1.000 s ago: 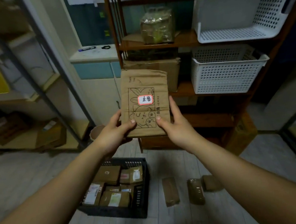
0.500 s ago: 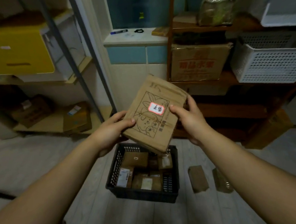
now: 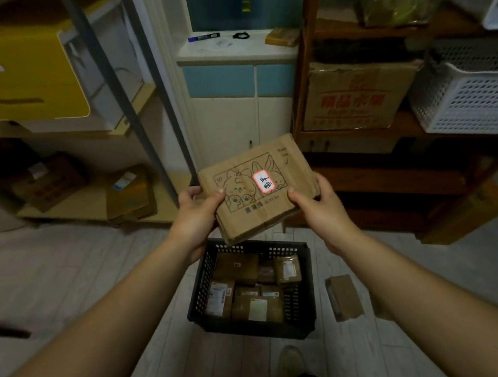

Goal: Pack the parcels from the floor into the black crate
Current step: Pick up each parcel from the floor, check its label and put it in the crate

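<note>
A dim storeroom with pale plank floor point(image 3: 68, 281), a metal rack point(image 3: 116, 88) on the left and a wooden shelf unit point(image 3: 392, 174) on the right. The cartoon-printed parcel point(image 3: 258, 199) is in the air, tilted, above the far rim of the black crate point(image 3: 252, 328). The left hand point(image 3: 195, 214) grips its left edge, thumb on top, and the right hand point(image 3: 322, 208) grips its right edge the same way. Below, the crate stands on the floor with several packed parcels point(image 3: 245, 286) covering its bottom. To its right, apart from it, one flat parcel point(image 3: 343, 297) lies on the planks; the right forearm hides whatever is beyond. By my reading most of the packing is done: the held parcel is not yet in, and at least the floor one is left
</note>
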Demonstrator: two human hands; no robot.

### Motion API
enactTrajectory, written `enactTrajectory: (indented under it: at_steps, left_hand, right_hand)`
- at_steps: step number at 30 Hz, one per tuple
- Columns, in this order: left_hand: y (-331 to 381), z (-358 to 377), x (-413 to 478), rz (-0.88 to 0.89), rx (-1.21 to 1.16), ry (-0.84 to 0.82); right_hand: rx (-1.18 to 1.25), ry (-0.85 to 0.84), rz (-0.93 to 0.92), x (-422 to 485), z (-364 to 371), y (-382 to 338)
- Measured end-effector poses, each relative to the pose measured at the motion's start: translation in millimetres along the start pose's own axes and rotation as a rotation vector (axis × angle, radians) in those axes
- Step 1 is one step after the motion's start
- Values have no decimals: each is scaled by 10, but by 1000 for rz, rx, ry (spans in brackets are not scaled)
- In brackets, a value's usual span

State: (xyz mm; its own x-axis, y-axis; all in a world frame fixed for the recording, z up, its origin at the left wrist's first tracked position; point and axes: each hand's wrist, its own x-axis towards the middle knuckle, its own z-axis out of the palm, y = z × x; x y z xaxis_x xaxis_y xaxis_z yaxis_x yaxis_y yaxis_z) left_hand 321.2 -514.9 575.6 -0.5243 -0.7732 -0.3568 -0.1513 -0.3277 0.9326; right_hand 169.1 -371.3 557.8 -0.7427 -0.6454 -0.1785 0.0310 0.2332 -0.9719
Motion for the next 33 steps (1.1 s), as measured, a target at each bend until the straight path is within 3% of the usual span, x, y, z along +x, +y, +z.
enactTrajectory:
  at_steps: [11, 18, 24, 33]
  left_hand:
    - [-178, 13, 907, -94, 156, -84]
    - [-533, -214, 1681, -119, 332, -269]
    - [-1396, -612, 2406, -199, 475, -357]
    - [-3239, -1050, 3318, -239, 772, -316]
  right_hand:
    - [-97, -91, 92, 780, 156, 357]
    - [-211, -38, 198, 1159, 569, 907]
    - [-240, -21, 326, 1368, 1211, 1899]
    - [-370, -116, 451, 1838, 1996, 3780]
